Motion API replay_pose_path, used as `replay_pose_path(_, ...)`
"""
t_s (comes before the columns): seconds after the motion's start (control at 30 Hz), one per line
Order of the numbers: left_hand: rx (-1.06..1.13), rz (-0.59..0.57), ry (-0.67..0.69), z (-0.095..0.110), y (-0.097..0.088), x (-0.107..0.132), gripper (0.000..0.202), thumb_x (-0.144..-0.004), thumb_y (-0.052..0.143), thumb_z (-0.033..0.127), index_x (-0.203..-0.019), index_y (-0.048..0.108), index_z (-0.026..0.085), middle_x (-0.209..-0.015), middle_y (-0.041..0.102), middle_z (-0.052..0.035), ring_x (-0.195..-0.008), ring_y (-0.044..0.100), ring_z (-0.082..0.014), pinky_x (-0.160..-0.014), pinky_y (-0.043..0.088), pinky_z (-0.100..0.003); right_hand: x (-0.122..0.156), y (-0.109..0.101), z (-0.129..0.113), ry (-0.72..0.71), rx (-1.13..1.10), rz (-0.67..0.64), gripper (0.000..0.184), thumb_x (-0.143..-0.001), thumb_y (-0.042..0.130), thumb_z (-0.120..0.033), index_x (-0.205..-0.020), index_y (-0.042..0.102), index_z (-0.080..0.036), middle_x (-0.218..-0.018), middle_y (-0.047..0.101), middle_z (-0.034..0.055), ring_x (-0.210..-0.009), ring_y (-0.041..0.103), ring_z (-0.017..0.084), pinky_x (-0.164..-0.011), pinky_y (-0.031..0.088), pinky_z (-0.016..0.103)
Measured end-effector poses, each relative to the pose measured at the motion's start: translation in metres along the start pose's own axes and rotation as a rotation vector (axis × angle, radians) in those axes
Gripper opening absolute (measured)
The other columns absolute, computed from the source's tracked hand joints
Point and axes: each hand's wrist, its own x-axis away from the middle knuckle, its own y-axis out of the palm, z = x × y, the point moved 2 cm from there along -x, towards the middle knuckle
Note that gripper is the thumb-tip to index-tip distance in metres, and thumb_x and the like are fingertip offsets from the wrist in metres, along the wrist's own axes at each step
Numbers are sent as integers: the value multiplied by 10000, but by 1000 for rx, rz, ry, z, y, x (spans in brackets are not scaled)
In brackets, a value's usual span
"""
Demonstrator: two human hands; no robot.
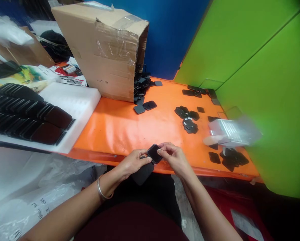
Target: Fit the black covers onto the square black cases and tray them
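Observation:
At the front edge of the orange table, a black rounded-square piece with a raised rim (154,153) is held between both hands. My left hand (132,164) grips it at its left edge with the thumb on top. Below that hand hangs a larger dark flat piece (143,173), apparently held in the same grip; how the two pieces meet is hidden by the fingers. My right hand (173,156) pinches the right edge of the rounded-square piece between thumb and fingers.
A cardboard box (109,50) lies open to the right, spilling black pieces (141,83). A white foam tray (88,105) bears rows of dark pieces (29,117) at left. Small piles (190,125) and a blurred clear plastic box (230,132) stand by the green panel (265,83).

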Motion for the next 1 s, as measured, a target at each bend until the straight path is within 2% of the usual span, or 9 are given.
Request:
replay_pose_path(0.1,-23,13,-14,1,-1,1,326,-836,606,413,-941,656,108,-836,676,-66,-694,585,-136,-644,419,-226,1,0,-2,15,-10,-3,317,-671,722,-432,-566,576,-170,-972,561,87,-911,570,225,-763,492,340)
replay_pose_path(0.23,-42,56,43,-1,-3,-1,429,-901,483,512,-843,647,119,-761,658,-49,-629,552,-124,-590,398,-222,1,0,-5,27,16,-10,324,-676,717,-443,-568,579,-170,-961,577,83,-860,577,209,-748,494,339)
replay_pose_path(0.33,-67,73,46,-4,-5,-3,411,-900,482,501,-812,622,125,-725,640,-39,-607,538,-122,-566,382,-218,0,0,-5,-29,77,-4,300,-708,690,-424,-574,590,-175,-957,596,86,-887,586,219,-786,488,358)
replay_pose_path(0.43,-116,118,68,-6,-6,-5,378,-899,485,474,-775,590,133,-697,601,-18,-600,510,-116,-552,356,-211,1,2,-5,-115,174,53,255,-736,667,-405,-616,627,-183,-933,593,88,-892,589,230,-746,496,354)
replay_pose_path(0.6,-144,147,139,-4,-7,-6,365,-916,460,456,-827,613,137,-691,545,3,-600,470,-107,-548,337,-208,9,7,-10,-339,511,268,172,-808,642,-346,-799,719,-192,-775,547,46,-729,552,188,-669,477,326)
replay_pose_path(0.7,-125,148,169,-2,-7,-7,349,-920,461,435,-805,605,139,-675,524,11,-583,447,-98,-535,324,-202,14,13,-12,-430,584,300,161,-850,614,-304,-872,713,-178,-731,550,27,-609,516,145,-594,466,287)
replay_pose_path(0.87,-88,145,163,0,-7,-7,341,-918,468,421,-786,606,138,-668,538,7,-568,446,-92,-521,317,-196,16,19,-13,-496,629,356,186,-856,605,-247,-1005,652,-147,-745,570,20,-576,518,129,-566,471,268)
replay_pose_path(1.0,-57,136,144,2,-7,-6,344,-909,474,434,-827,625,135,-687,564,-5,-572,465,-98,-522,324,-198,15,20,-13,-493,626,355,79,-843,627,-231,-878,623,-160,-746,570,18,-599,529,131,-572,475,267)
